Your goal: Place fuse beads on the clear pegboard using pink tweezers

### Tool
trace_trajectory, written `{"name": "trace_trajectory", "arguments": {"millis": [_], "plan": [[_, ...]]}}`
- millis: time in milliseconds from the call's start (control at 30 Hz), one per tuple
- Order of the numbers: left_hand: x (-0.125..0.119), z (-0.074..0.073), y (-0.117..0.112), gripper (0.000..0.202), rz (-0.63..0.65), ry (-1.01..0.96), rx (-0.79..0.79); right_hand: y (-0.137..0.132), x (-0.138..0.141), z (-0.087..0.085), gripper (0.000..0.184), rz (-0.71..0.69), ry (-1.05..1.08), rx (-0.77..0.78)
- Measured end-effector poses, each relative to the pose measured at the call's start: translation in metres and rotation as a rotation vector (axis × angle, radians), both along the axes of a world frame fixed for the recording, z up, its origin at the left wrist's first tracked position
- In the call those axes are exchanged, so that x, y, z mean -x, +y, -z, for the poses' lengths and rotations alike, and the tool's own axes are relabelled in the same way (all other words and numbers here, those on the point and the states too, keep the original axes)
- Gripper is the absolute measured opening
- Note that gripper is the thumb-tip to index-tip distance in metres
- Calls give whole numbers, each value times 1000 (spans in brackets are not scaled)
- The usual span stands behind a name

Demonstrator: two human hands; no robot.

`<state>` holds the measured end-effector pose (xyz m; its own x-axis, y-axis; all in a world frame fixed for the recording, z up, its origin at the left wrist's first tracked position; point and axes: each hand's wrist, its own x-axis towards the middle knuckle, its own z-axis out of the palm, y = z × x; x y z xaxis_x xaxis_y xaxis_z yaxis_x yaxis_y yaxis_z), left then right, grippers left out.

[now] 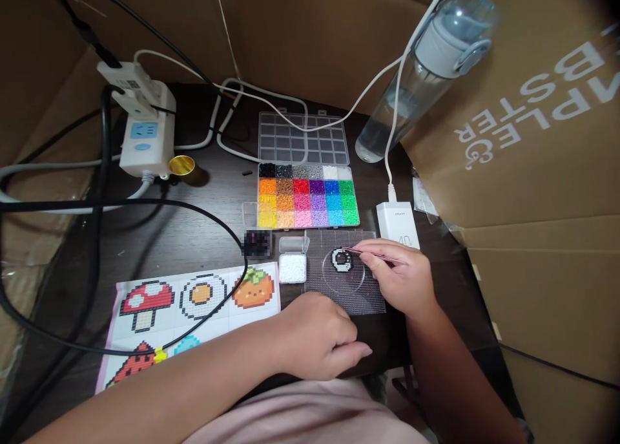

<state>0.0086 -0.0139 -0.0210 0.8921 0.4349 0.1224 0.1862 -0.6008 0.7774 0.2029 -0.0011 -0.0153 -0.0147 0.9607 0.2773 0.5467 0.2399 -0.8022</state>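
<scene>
Right hand (401, 277) pinches slim tweezers (357, 251) over studded pegboard (372, 301).

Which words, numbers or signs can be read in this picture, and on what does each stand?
"MPLE &": upside down on the cardboard, cut off at the edge.
"BSTER": upside down on the same cardboard, also cut off.
"4", then a 0 or D: on the white box.
Too small to read: print above the 4, marks on the white plug.

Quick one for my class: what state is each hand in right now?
Left hand: loosely closed; palm hidden, nothing visible in it.
Right hand: closed, holding slim, pinkish tweezers.
</scene>
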Motion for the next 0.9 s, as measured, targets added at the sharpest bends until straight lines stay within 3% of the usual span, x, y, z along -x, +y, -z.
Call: {"name": "trace_trajectory", "arguments": {"millis": [700, 833, 900], "plan": [[-1, 4, -1, 43, -30, -97, 18, -1, -1, 1, 14, -18, -12, -24], [0, 2, -1, 43, -107, -178, 78, -1, -3, -1, 14, -44, -29, -61], [1, 0, -1, 33, -226, -218, 112, 0, -4, -2, 15, -60, -48, -84]]}}
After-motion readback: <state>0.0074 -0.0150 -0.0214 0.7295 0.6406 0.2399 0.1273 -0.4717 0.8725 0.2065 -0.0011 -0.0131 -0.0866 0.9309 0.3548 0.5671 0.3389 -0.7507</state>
